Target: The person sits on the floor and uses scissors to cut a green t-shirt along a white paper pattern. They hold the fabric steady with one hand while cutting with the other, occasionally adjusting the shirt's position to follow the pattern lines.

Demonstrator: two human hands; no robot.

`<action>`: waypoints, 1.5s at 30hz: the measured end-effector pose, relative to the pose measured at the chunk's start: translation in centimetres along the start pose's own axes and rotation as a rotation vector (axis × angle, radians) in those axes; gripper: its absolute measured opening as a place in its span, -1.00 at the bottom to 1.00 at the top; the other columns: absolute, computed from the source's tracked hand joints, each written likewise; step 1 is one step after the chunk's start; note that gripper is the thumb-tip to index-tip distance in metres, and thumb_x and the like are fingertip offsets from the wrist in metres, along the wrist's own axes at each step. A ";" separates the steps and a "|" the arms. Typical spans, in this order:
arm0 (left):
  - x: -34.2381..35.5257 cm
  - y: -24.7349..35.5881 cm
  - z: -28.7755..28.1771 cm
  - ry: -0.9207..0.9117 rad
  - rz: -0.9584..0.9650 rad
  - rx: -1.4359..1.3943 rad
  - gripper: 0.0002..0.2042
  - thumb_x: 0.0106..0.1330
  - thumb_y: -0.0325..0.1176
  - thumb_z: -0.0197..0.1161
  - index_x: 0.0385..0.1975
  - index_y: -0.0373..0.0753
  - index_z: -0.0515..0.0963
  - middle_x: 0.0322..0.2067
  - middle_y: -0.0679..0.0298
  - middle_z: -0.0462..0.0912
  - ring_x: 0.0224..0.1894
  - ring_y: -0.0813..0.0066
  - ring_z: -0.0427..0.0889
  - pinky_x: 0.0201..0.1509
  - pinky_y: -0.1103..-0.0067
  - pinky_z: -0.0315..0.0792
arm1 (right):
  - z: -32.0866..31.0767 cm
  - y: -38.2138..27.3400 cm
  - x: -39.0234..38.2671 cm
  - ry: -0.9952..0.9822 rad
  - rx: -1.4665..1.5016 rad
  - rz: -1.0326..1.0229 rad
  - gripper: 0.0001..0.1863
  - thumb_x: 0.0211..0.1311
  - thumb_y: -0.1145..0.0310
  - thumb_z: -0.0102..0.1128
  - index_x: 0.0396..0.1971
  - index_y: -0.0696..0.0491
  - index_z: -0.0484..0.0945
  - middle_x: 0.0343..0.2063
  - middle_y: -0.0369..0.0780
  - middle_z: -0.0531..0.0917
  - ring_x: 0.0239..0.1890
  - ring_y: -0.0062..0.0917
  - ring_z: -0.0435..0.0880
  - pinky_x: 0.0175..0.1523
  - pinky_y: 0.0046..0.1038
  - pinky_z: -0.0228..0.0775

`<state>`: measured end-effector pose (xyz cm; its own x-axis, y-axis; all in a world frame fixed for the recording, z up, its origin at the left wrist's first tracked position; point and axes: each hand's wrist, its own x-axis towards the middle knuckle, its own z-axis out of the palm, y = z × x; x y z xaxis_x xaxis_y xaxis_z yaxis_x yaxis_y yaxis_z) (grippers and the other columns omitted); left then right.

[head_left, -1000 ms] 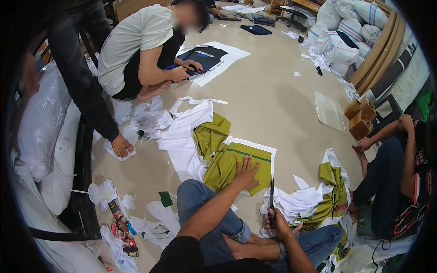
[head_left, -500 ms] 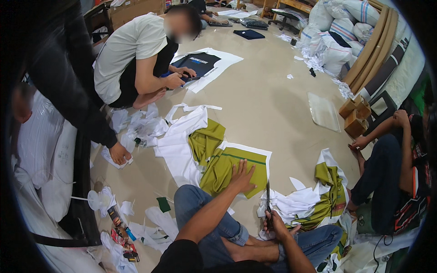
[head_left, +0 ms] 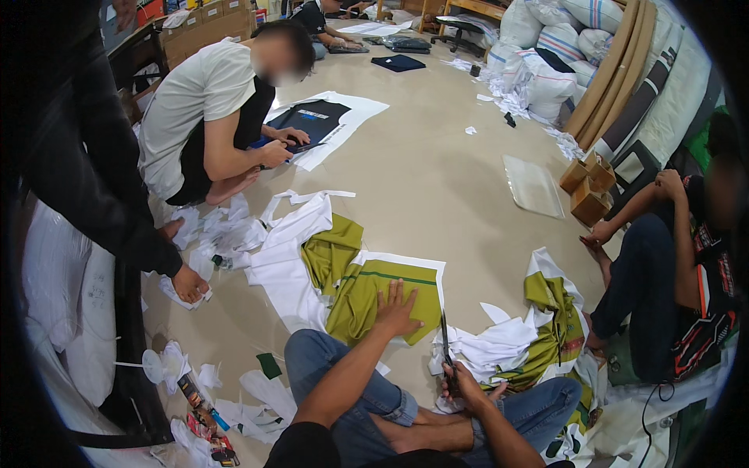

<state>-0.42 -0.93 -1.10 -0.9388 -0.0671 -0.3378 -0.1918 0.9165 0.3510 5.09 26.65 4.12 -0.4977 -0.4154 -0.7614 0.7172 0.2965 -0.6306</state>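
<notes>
My left hand [head_left: 399, 311] lies flat with its fingers spread on a piece of olive-green fabric [head_left: 365, 296]. The fabric has a dark green stripe and a white border along its top and right edges. In my right hand [head_left: 462, 384] is a pair of dark scissors [head_left: 445, 343], pointing away from me. Their blades stand upright in the picture along the fabric's right edge; how far they are parted is too small to tell. White cloth [head_left: 287, 269] joins the olive piece on the left.
More white and olive cloth [head_left: 550, 335] lies at the right, beside a seated person [head_left: 647, 288]. A crouching person [head_left: 207, 117] cuts a dark printed panel [head_left: 316, 117] at the far left. Someone stands at the left near white scraps [head_left: 234, 230]. Small cardboard boxes [head_left: 587, 191] sit at the right.
The whole view has swung slightly to the right. My left hand stays pressed on the olive fabric, and the scissors remain at its right edge with little visible shift.
</notes>
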 end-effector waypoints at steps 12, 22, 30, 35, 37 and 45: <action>-0.2 0.1 -0.2 -0.004 -0.004 0.022 0.02 0.21 0.33 0.16 0.56 0.04 -0.20 0.54 -0.07 -0.42 0.58 -0.02 -0.50 0.51 -0.10 -0.45 | 0.3 -0.1 0.0 -0.005 0.080 0.045 -0.51 0.41 -0.09 0.11 0.11 -0.09 0.28 -0.58 -0.35 0.44 -0.64 -0.58 0.44 -0.58 -0.51 0.25; 0.0 0.2 0.2 0.034 0.051 -0.016 0.03 0.20 0.28 0.22 0.56 -0.04 -0.15 0.54 -0.12 -0.38 0.57 -0.08 -0.47 0.48 -0.19 -0.44 | 0.1 -0.2 -2.6 -0.005 0.152 0.173 -0.55 0.39 -0.20 0.01 0.05 -0.21 0.41 -0.57 -0.43 0.37 -0.59 -0.66 0.35 -0.47 -0.54 0.19; -0.1 0.4 0.6 0.038 0.056 0.015 0.04 0.18 0.28 0.23 0.56 -0.02 -0.16 0.54 -0.10 -0.37 0.58 -0.06 -0.48 0.46 -0.23 -0.47 | 0.7 -0.2 -1.0 0.066 0.162 0.149 -0.53 0.34 -0.22 0.09 0.08 -0.26 0.42 -0.56 -0.44 0.36 -0.58 -0.67 0.33 -0.44 -0.55 0.15; -0.2 0.0 -0.5 0.015 -0.056 0.007 0.04 0.20 0.31 0.19 0.56 0.00 -0.21 0.54 -0.07 -0.44 0.57 -0.06 -0.50 0.47 -0.21 -0.47 | 1.7 -0.2 -3.0 -0.057 0.227 0.257 -0.50 0.36 -0.24 0.04 0.11 -0.24 0.44 -0.57 -0.46 0.34 -0.57 -0.67 0.30 -0.45 -0.57 0.03; -0.2 -0.4 0.0 0.023 -0.069 0.022 0.05 0.19 0.32 0.19 0.56 0.01 -0.24 0.54 -0.07 -0.44 0.57 -0.05 -0.51 0.47 -0.21 -0.48 | 2.0 0.1 -3.1 -0.050 0.190 0.234 -0.49 0.38 -0.26 -0.04 0.12 -0.23 0.45 -0.57 -0.45 0.33 -0.55 -0.67 0.30 -0.44 -0.56 0.05; -0.4 0.2 -0.1 -0.030 0.008 0.021 0.07 0.18 0.33 0.20 0.56 0.01 -0.24 0.54 -0.08 -0.44 0.57 -0.06 -0.52 0.46 -0.23 -0.48 | 1.1 -0.9 0.3 0.115 0.129 0.096 -0.54 0.39 -0.18 0.02 0.04 -0.15 0.44 -0.58 -0.44 0.37 -0.59 -0.68 0.29 -0.48 -0.60 0.13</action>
<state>-0.15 -0.73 -0.78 -0.9310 -0.0483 -0.3617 -0.1783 0.9251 0.3354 4.81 25.35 4.63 -0.4710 -0.2877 -0.8339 0.8170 0.2142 -0.5353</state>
